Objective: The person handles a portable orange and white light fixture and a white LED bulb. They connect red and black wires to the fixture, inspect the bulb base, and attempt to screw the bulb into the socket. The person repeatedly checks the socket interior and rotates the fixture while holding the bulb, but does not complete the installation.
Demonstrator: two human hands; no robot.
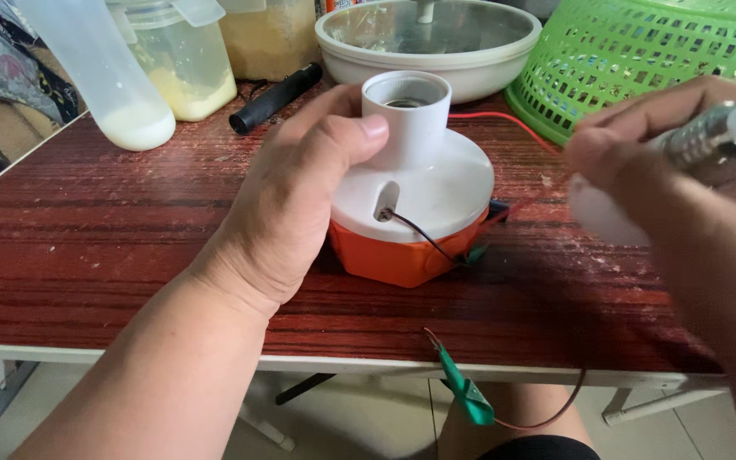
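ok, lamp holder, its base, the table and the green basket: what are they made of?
Lamp holder: smooth white plastic by its look, matte, moulded in one piece. Base: orange plastic, faceted, slight sheen. Table: reddish wood-grain surface, probably laminate, with a pale edge strip. Basket: green plastic, moulded lattice.

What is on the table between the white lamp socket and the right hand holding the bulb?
In the head view, only thin red wire crosses bare red-brown table between the lamp socket and the right hand.
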